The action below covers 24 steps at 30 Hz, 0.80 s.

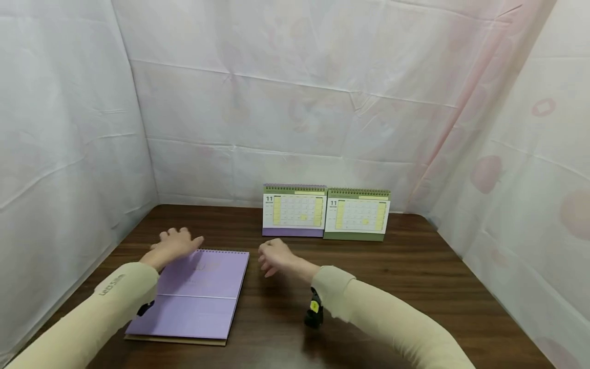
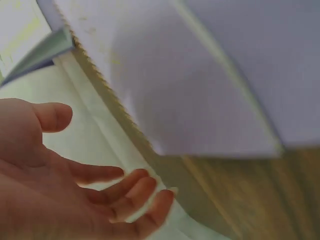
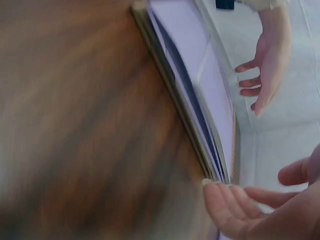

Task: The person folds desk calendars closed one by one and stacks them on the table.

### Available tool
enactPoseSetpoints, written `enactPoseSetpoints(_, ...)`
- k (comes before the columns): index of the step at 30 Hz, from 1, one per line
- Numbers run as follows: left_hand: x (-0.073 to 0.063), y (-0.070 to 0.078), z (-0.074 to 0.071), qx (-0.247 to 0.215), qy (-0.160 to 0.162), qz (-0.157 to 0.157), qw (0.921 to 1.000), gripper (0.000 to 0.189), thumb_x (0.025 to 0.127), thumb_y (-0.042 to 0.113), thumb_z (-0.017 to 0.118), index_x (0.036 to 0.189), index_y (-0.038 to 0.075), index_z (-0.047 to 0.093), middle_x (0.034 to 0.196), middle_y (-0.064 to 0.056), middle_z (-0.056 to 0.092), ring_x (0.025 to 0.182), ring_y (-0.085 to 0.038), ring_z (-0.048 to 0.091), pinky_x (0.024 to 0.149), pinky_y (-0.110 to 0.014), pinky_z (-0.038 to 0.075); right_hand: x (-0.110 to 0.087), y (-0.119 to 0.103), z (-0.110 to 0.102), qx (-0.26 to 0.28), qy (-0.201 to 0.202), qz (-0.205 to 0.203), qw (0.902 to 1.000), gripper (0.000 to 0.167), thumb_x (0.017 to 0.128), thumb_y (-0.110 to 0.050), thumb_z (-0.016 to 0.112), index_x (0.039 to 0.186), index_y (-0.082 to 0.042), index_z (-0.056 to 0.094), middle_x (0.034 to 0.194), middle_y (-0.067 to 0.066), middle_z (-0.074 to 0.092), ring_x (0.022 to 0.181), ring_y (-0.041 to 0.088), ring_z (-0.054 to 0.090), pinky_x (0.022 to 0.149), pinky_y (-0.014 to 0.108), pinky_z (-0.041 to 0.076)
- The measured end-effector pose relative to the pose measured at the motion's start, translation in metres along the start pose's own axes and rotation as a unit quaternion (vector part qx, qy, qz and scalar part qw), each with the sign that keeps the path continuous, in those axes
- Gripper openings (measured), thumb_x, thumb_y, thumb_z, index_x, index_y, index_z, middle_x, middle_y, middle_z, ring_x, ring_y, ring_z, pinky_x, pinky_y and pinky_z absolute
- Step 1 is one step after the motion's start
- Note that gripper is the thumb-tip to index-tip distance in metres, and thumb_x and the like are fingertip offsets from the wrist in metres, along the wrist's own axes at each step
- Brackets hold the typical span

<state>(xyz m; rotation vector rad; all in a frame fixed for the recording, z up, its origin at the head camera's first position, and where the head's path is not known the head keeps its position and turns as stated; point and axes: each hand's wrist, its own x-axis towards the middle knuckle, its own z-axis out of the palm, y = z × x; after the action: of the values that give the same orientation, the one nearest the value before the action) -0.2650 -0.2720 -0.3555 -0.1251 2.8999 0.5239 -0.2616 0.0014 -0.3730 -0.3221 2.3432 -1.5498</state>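
Note:
A purple spiral-bound desk calendar (image 1: 198, 315) lies flat on the table, its coil edge facing away and a crease running across its cover. Over its far left corner hovers my left hand (image 1: 172, 245), fingers spread and holding nothing. The left wrist view shows that palm (image 2: 30, 175) apart from the calendar's coil edge. To the right of the calendar is my right hand (image 1: 278, 256), with loosely bent fingers and nothing in them. In the right wrist view, the calendar's page edges (image 3: 200, 115) are slightly fanned beyond those fingertips.
Two desk calendars stand side by side at the back, one with a purple base (image 1: 293, 210) and one with a green base (image 1: 357, 214). White patterned curtains (image 1: 286, 102) enclose the dark wooden table (image 1: 415, 287) at the back and sides.

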Motion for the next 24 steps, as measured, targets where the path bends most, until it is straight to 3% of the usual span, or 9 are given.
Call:
enactPoseSetpoints(2, 0.006, 0.014, 0.003, -0.007, 0.021, 0.024, 0.9995, 0.076, 0.101, 0.043, 0.036, 0.141, -0.020, 0.023, 0.139, -0.049, 0.019, 0.129, -0.066, 0.015, 0.098, -0.080, 0.022, 0.002, 0.003, -0.018, -0.059, 0.021, -0.039, 0.9973, 0.032, 0.096, -0.016, 0.044, 0.112, 0.004, 0.064, 0.100, 0.027, 0.066, 0.078, 0.033, 0.065, 0.072, 0.044, 0.059)
enactPoseSetpoints(5, 0.018, 0.035, 0.005, -0.024, 0.047, 0.089, 0.9946, 0.073, 0.103, 0.042, 0.033, 0.142, -0.019, 0.023, 0.143, -0.046, 0.022, 0.132, -0.062, 0.020, 0.102, -0.073, 0.027, 0.007, 0.009, -0.046, -0.140, 0.064, -0.096, 0.9834, 0.037, 0.098, -0.021, 0.044, 0.124, 0.000, 0.061, 0.108, 0.022, 0.066, 0.085, 0.024, 0.062, 0.081, 0.039, 0.056)
enactPoseSetpoints(6, 0.022, 0.042, 0.006, -0.037, 0.053, 0.107, 0.9921, 0.073, 0.104, 0.042, 0.032, 0.143, -0.018, 0.023, 0.144, -0.044, 0.024, 0.133, -0.060, 0.022, 0.104, -0.070, 0.029, 0.009, 0.010, -0.055, -0.158, 0.083, -0.109, 0.9779, 0.039, 0.099, -0.022, 0.044, 0.129, -0.001, 0.058, 0.114, 0.021, 0.066, 0.091, 0.024, 0.062, 0.086, 0.040, 0.054)
enactPoseSetpoints(9, 0.034, 0.066, 0.007, -0.092, 0.057, 0.147, 0.9833, 0.074, 0.105, 0.044, 0.028, 0.146, -0.017, 0.019, 0.149, -0.039, 0.023, 0.137, -0.054, 0.024, 0.111, -0.063, 0.027, 0.020, 0.014, -0.080, -0.177, 0.145, -0.134, 0.9642, 0.048, 0.097, -0.024, 0.046, 0.140, -0.001, 0.048, 0.129, 0.018, 0.059, 0.076, 0.024, 0.059, 0.088, 0.042, 0.053)
enactPoseSetpoints(13, 0.047, 0.094, 0.007, -0.189, 0.035, 0.142, 0.9711, 0.078, 0.103, 0.053, 0.021, 0.151, -0.008, 0.012, 0.157, -0.030, 0.017, 0.144, -0.046, 0.019, 0.116, -0.059, 0.022, 0.034, 0.011, -0.106, -0.169, 0.207, -0.136, 0.9540, 0.059, 0.095, -0.022, 0.046, 0.149, -0.004, 0.032, 0.151, 0.017, 0.039, 0.110, 0.030, 0.061, 0.109, 0.045, 0.040)
enactPoseSetpoints(15, 0.053, 0.108, 0.008, -0.229, 0.028, 0.133, 0.9639, 0.080, 0.102, 0.057, 0.017, 0.153, -0.003, 0.009, 0.159, -0.026, 0.014, 0.146, -0.044, 0.017, 0.117, -0.058, 0.020, 0.039, 0.007, -0.117, -0.162, 0.219, -0.137, 0.9523, 0.062, 0.096, -0.020, 0.045, 0.153, -0.006, 0.024, 0.161, 0.012, 0.022, 0.143, 0.027, 0.033, 0.120, 0.044, 0.024)
enactPoseSetpoints(16, 0.055, 0.114, 0.009, -0.251, 0.029, 0.127, 0.9592, 0.080, 0.101, 0.059, 0.016, 0.154, 0.000, 0.008, 0.160, -0.023, 0.013, 0.147, -0.042, 0.015, 0.118, -0.057, 0.019, 0.041, 0.004, -0.121, -0.156, 0.221, -0.139, 0.9526, 0.063, 0.097, -0.020, 0.044, 0.154, -0.008, 0.020, 0.163, 0.010, 0.015, 0.151, 0.027, 0.014, 0.123, 0.043, 0.015)
enactPoseSetpoints(21, 0.067, 0.138, 0.010, -0.340, 0.055, 0.117, 0.9316, 0.080, 0.099, 0.063, 0.012, 0.156, 0.006, 0.008, 0.162, -0.016, 0.013, 0.149, -0.036, 0.014, 0.121, -0.053, 0.016, 0.049, -0.010, -0.137, -0.131, 0.219, -0.139, 0.9567, 0.064, 0.099, -0.018, 0.041, 0.156, -0.010, 0.012, 0.164, 0.008, 0.005, 0.152, 0.024, 0.005, 0.123, 0.043, 0.011)
enactPoseSetpoints(24, 0.074, 0.147, 0.011, -0.378, 0.062, 0.104, 0.9180, 0.078, 0.099, 0.062, 0.012, 0.156, 0.008, 0.010, 0.162, -0.014, 0.013, 0.149, -0.035, 0.014, 0.121, -0.051, 0.015, 0.052, -0.016, -0.142, -0.123, 0.221, -0.118, 0.9603, 0.062, 0.099, -0.020, 0.039, 0.155, -0.009, 0.014, 0.163, 0.012, 0.012, 0.150, 0.028, 0.015, 0.121, 0.047, 0.020)
